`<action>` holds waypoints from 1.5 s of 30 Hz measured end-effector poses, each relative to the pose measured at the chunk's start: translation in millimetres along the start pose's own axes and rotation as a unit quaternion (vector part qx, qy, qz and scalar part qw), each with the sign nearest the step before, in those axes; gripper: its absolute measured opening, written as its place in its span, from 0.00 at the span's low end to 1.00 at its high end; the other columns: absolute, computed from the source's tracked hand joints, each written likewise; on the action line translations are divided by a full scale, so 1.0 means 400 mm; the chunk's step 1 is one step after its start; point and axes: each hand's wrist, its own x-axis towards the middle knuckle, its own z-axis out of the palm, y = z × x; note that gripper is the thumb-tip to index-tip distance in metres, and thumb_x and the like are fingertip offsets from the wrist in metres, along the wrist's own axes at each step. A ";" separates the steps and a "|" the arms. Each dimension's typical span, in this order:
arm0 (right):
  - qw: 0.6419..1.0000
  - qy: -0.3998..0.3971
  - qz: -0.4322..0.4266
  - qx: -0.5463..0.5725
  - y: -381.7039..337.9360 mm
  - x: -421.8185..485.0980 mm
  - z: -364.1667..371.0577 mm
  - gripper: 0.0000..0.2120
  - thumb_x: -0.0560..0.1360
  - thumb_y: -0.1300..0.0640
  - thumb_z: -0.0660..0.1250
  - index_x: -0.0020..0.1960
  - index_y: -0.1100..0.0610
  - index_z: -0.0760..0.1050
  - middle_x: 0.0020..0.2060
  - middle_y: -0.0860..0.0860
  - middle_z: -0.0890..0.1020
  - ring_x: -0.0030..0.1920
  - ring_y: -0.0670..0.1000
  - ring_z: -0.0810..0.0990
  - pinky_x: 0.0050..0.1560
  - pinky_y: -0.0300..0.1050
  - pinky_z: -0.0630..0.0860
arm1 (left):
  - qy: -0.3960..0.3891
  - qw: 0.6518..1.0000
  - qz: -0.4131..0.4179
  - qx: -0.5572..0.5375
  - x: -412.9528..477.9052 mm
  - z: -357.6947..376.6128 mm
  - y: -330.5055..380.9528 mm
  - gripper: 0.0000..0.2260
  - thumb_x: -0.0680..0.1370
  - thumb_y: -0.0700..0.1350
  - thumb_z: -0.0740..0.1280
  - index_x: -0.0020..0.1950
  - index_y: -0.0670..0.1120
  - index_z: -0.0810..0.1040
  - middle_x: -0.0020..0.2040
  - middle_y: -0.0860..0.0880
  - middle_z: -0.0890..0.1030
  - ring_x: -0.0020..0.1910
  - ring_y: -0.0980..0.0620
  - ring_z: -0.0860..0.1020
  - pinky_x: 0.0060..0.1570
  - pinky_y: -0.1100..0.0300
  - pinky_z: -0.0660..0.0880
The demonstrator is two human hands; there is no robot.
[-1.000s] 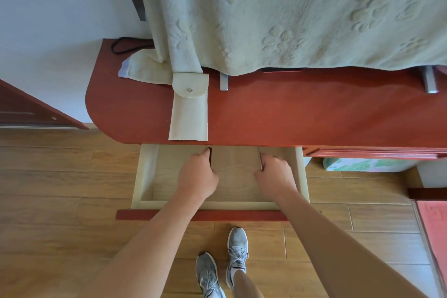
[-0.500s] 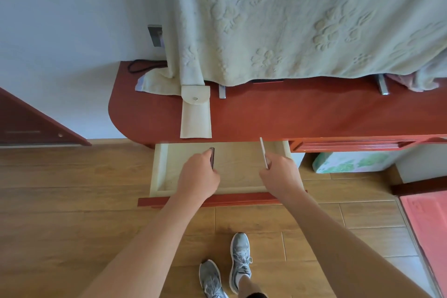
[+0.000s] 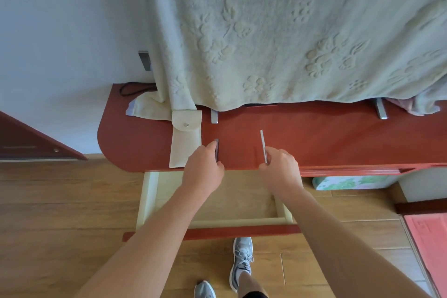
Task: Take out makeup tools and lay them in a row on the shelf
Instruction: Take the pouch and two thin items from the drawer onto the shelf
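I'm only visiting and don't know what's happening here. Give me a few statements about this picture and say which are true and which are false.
1. The left hand holds a dark tool and the right hand a pale tool, both over the red shelf. True.
2. The drawer under the shelf is closed. False: it stands pulled open.
3. The cream pouch lies to the right of both hands. False: it lies on the shelf, left of the left hand.
4. A patterned cloth hangs down behind the shelf. True.
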 end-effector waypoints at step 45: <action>0.999 -0.025 -0.010 0.024 0.047 0.214 0.066 0.11 0.73 0.60 0.65 0.56 0.57 0.76 0.39 0.46 0.70 0.33 0.44 0.69 0.31 0.33 0.61 | -0.025 0.999 -0.039 -0.008 0.222 0.130 0.059 0.30 0.78 0.50 0.70 0.77 0.49 0.64 0.57 0.47 0.76 0.55 0.44 0.79 0.55 0.51 0.77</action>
